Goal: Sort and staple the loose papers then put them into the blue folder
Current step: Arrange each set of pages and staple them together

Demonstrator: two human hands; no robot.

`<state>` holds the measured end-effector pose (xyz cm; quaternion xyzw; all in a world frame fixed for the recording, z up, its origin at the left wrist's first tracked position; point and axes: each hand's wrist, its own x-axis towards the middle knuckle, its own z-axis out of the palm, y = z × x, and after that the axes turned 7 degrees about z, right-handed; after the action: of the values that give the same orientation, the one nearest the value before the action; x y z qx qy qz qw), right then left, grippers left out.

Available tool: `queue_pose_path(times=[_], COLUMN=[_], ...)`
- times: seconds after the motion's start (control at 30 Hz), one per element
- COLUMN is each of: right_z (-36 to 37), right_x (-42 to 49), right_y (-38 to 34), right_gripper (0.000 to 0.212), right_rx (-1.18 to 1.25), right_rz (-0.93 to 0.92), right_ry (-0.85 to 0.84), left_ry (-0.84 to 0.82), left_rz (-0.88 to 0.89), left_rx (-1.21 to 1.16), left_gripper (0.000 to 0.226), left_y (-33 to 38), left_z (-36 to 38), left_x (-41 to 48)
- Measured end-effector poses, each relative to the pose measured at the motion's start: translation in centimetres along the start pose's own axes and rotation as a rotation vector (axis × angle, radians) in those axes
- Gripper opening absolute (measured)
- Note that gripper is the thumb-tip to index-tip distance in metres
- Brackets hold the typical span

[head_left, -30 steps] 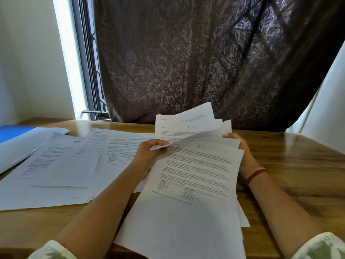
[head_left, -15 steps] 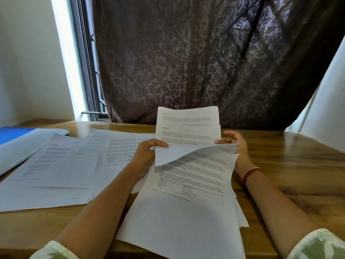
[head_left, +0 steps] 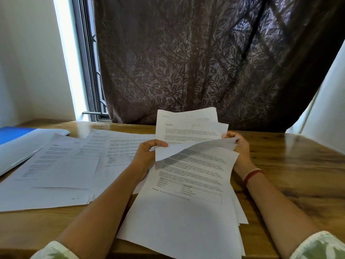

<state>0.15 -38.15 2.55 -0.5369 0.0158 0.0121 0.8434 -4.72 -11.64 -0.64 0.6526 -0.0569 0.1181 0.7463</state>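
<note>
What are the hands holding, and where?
A few lifted sheets: the left hand pinches their left edge, the right hand their right edge.

Blue folder (head_left: 11,134) — leaf-patterned brown curtain (head_left: 205,62).

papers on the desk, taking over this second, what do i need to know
The left hand pinches the lifted sheets' left edge; the right hand pinches their right edge.
Under them the main stack lies on the table; other sheets lie spread to its left; the blue folder is far left.
Done: sorting begun. Left: finish sorting, staple (no stapler in view), fill folder.
</note>
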Motion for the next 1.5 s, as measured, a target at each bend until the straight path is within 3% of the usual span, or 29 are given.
queue_pose_path(times=[0.2, 0.37, 0.43, 0.57, 0.67, 0.77, 0.83, 0.9, 1.0, 1.2, 1.5], right_z=[-0.3, -0.1, -0.2, -0.1, -0.3, 0.3, 0.2, -0.1, 0.0, 0.0, -0.4], right_x=[-0.8, -0.9, -0.8, -1.0, -0.7, -0.4, 0.3, 0.5, 0.3, 0.2, -0.4], right_y=[-0.2, 0.2, 0.2, -0.3, -0.1, -0.2, 0.1, 0.5, 0.7, 0.5, -0.3], right_gripper=[0.021, 0.040, 0.035, 0.029, 0.046, 0.023, 0.020, 0.026, 0.014, 0.020, 0.013], right_rx=[-0.135, -0.115, -0.145, -0.141, -0.105, -0.171, -0.188, -0.201, -0.194, -0.166, -0.224], right_rz=[-0.064, -0.026, -0.041, -0.041, -0.059, -0.042, -0.010, 0.022, 0.073, 0.170, 0.095], right_ry=[-0.298, -0.361, -0.374, -0.360, -0.247, -0.043, 0.064, 0.039, -0.045, -0.010, -0.110], left_ry=[0.170, 0.253, 0.233, 0.193, 0.166, 0.158, 0.169, 0.172, 0.185, 0.165, 0.025], left_rz=[0.082, 0.087, 0.095, 0.053, 0.040, 0.032, 0.026, 0.020, 0.002, -0.001, -0.020], left_rx=[0.188, 0.270, 0.242, 0.197, 0.132, 0.095, 0.101, 0.082, 0.055, 0.011, -0.072], left_gripper=[0.021, 0.038, 0.044, 0.030, 0.022, 0.023, 0.021, 0.021, 0.018, 0.021, 0.030], left_y=[0.3, 0.5, 0.8, 1.2, 1.4, 1.6, 1.7, 1.7, 1.7, 1.4, 1.2], left_z=[0.2, 0.6, 0.6, 0.5, 0.3, 0.4, 0.6, 0.7, 0.7, 0.6, -0.4], left_x=[-0.3, -0.3, -0.5, -0.8, -1.1, -1.4, -1.4, -1.3, -1.1, -1.0, -1.0])
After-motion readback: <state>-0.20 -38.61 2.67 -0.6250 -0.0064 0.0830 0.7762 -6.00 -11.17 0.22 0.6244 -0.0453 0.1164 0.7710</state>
